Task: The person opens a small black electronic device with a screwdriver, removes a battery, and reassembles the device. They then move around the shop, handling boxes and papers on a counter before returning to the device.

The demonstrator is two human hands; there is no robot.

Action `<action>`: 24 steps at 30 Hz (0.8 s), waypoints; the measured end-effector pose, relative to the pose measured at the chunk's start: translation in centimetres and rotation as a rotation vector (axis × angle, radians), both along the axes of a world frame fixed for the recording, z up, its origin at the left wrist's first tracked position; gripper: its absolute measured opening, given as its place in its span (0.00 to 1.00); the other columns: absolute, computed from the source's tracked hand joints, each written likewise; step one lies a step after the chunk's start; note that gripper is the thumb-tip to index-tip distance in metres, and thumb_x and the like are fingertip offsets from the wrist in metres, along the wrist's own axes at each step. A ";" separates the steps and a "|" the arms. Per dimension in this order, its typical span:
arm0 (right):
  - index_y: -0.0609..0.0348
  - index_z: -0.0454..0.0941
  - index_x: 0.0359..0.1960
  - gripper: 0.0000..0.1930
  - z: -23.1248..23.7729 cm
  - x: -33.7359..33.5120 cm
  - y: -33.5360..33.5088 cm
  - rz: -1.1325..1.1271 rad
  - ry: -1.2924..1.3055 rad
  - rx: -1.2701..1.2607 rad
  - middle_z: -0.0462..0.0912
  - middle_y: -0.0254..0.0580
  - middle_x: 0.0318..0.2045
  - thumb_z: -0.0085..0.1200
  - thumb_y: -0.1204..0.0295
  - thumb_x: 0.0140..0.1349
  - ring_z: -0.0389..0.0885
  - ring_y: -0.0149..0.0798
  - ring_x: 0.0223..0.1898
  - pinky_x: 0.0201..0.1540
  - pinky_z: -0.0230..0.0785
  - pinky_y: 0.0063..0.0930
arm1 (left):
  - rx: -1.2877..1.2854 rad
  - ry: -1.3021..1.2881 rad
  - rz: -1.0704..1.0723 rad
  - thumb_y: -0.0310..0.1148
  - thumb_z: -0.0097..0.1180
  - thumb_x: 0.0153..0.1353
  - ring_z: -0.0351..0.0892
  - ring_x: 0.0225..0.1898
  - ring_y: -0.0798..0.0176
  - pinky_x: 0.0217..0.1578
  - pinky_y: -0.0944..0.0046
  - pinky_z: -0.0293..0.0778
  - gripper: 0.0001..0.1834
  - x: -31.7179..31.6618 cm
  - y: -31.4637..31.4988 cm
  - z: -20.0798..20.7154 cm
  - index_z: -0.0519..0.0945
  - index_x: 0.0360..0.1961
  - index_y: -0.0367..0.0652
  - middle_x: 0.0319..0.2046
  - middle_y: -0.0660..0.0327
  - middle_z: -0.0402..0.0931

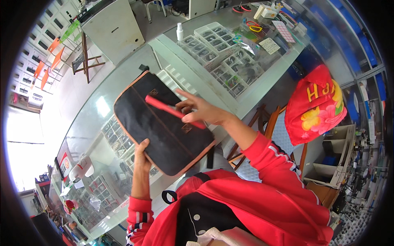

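A flat black bag (141,119) with brown edging and brown stitched trim lies tilted before me, above the glass counter. My left hand (142,160) grips its lower left edge, thumb on the top face and the other fingers hidden beneath. Over the bag, my right hand (201,108) pinches a long, slim red stick-like thing (160,104) between thumb and fingers, the index finger stretched out. The red thing slants across the bag's face from upper left to lower right; its exact kind I cannot make out. A dark strap end (210,158) hangs by the bag's lower right corner.
Compartment boxes (213,37) of small parts, a white spray bottle (179,32) and yellow-handled scissors (255,28) stand on the far counter. A red flowered cloth (314,106) drapes over a wooden chair (271,123) at my right. A white scanner-like device (82,168) sits at left.
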State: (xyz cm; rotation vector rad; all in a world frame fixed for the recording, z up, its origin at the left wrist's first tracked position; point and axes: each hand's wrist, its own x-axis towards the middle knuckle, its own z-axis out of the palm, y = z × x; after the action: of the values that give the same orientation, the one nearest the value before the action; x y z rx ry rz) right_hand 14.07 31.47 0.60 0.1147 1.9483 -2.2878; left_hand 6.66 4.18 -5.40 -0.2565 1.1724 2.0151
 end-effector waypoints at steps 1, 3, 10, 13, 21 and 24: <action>0.61 0.39 0.66 0.52 0.4 0.6 1.9 -0.024 -0.025 -0.035 0.68 0.51 0.50 0.64 0.69 0.43 0.70 0.37 0.46 0.50 0.63 0.27 | 0.033 -0.002 0.013 0.29 0.58 0.48 0.77 0.42 0.55 0.46 0.59 0.74 0.28 1.0 2.4 -0.1 0.67 0.52 0.35 0.42 0.53 0.75; 0.60 0.40 0.66 0.51 1.4 2.1 6.5 -0.011 0.078 0.071 0.69 0.52 0.50 0.63 0.70 0.44 0.68 0.36 0.50 0.55 0.58 0.29 | 0.042 -0.013 -0.007 0.29 0.59 0.48 0.77 0.42 0.56 0.46 0.59 0.74 0.28 2.7 7.9 -0.1 0.67 0.51 0.34 0.42 0.53 0.75; 0.54 0.46 0.66 0.49 2.7 7.3 21.5 -0.136 -0.033 0.220 0.71 0.49 0.50 0.62 0.64 0.41 0.68 0.39 0.52 0.58 0.53 0.32 | 0.091 -0.069 -0.131 0.27 0.58 0.49 0.76 0.45 0.57 0.51 0.58 0.70 0.25 6.2 24.0 0.3 0.69 0.50 0.34 0.44 0.53 0.75; 0.53 0.47 0.67 0.51 2.5 7.6 26.2 -0.165 -0.065 0.300 0.70 0.49 0.51 0.62 0.60 0.39 0.67 0.38 0.53 0.58 0.53 0.30 | 0.135 -0.135 -0.152 0.26 0.57 0.50 0.77 0.43 0.57 0.49 0.58 0.71 0.21 6.3 29.1 0.0 0.71 0.47 0.33 0.41 0.53 0.76; 0.55 0.49 0.65 0.49 2.1 6.1 28.7 -0.208 0.048 0.592 0.69 0.50 0.52 0.64 0.70 0.39 0.67 0.43 0.53 0.59 0.53 0.34 | -0.077 0.065 -0.204 0.36 0.62 0.50 0.72 0.49 0.56 0.52 0.58 0.67 0.32 3.7 34.5 0.7 0.65 0.53 0.31 0.47 0.50 0.71; 0.54 0.51 0.65 0.50 2.1 6.2 27.1 -0.212 0.117 1.133 0.68 0.51 0.53 0.65 0.72 0.35 0.66 0.52 0.53 0.58 0.55 0.39 | -0.377 0.297 0.003 0.44 0.65 0.47 0.63 0.56 0.52 0.57 0.58 0.59 0.47 1.1 32.2 0.9 0.54 0.61 0.31 0.55 0.47 0.63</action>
State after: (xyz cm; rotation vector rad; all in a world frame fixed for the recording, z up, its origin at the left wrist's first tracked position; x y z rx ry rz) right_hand 20.27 58.52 2.70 0.2982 3.1287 -0.9848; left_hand 7.76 36.37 -4.52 -0.1453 1.7408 1.8653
